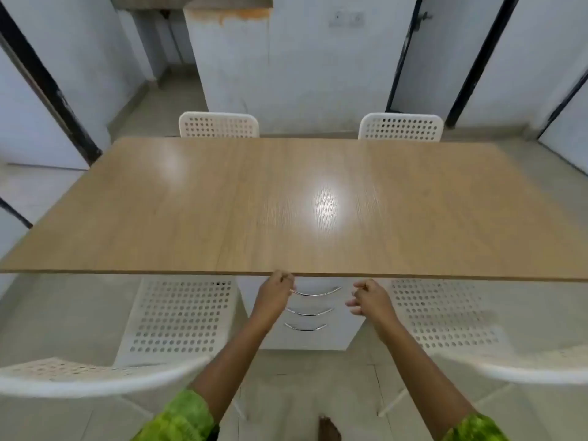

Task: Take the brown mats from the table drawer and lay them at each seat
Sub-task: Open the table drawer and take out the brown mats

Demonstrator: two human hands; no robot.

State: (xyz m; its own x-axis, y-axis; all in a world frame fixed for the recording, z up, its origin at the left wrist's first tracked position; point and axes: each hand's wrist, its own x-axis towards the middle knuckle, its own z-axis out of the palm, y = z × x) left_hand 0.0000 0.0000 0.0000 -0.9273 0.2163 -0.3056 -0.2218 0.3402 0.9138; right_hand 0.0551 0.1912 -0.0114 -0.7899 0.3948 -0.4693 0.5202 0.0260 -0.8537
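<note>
A white drawer unit (321, 337) with three curved chrome handles stands under the near edge of the wooden table (286, 202). All three drawers look closed, and no brown mats are visible. My left hand (276, 294) is at the left end of the top handle (318, 292), fingers curled at it just below the table edge; whether they grip it I cannot tell. My right hand (369, 297) hovers to the right of that handle, fingers loosely apart, holding nothing.
Two white perforated chairs (181, 316) (442, 313) flank the drawer unit on my side, their backs (95, 377) (521, 367) close to me. Two more chairs (219, 125) (401, 127) stand at the far edge. White walls and dark door frames lie beyond.
</note>
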